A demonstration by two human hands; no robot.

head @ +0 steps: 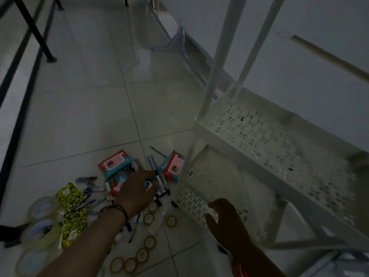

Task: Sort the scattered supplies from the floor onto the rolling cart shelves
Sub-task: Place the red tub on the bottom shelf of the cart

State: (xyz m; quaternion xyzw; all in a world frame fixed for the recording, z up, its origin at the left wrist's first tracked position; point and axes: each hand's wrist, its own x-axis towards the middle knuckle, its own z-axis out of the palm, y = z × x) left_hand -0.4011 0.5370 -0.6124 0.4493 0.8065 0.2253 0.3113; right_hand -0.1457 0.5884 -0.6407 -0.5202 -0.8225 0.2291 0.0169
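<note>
Your left hand (137, 191) is down on the pile of markers (159, 179) just left of the white rolling cart (279, 148), fingers curled into the heap, and you seem to have a couple of the black-and-white markers pinched at the fingertips, though the blur makes that grip hard to read for sure. Those markers fan out from your fingers toward the cart's lower corner, some lying flat on the tiled floor (89, 96) right beside the cart's near edge. Your right hand (225, 220) is at the cart's lower shelf (199, 204), fingers spread and relaxed against its perforated front rim, gripping nothing that I can make out. Two red-and-teal wipe packs sit in the pile: one (114, 163) well left of the cart, beyond your left hand, and another (173, 165) touching or almost touching the cart's corner post. A loose pen (157, 151) lies just beyond that second pack. Further left of the cart, under your left forearm, you've got yellow-and-black patterned packs (70, 193), with more pens (89, 202) strewn across them. Farthest from the cart, big clear tape rolls (43, 207) are stacked by the left edge. Small brown tape rolls (148, 218) trail along the floor in front of the cart's lower shelf, near your left wrist. The cart's upper shelf (269, 136) is bare perforated plastic.
</note>
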